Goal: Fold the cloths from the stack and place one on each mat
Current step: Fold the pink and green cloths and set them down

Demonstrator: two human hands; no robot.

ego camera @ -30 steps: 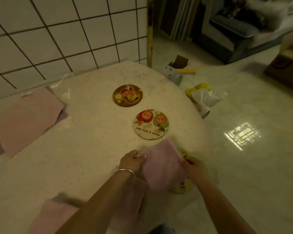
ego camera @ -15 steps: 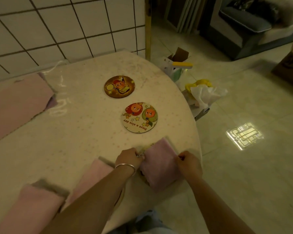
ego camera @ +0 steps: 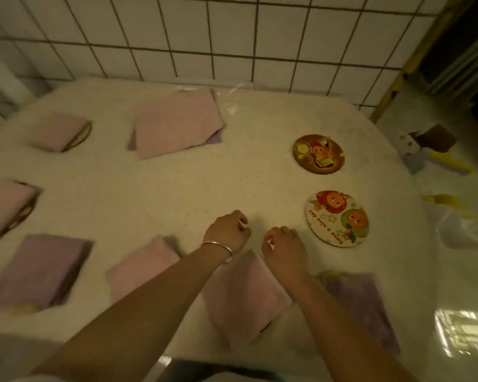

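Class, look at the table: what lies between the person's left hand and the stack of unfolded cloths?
Nothing: in the head view, only bare tabletop separates the left hand from the stack.

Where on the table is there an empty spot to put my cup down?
The biggest bare patch is mid-table, between the stack of pink cloths, the brown mat and the left hand. There is a smaller patch along the tiled wall behind the brown mat. The left side and near edge are crowded with folded cloths.
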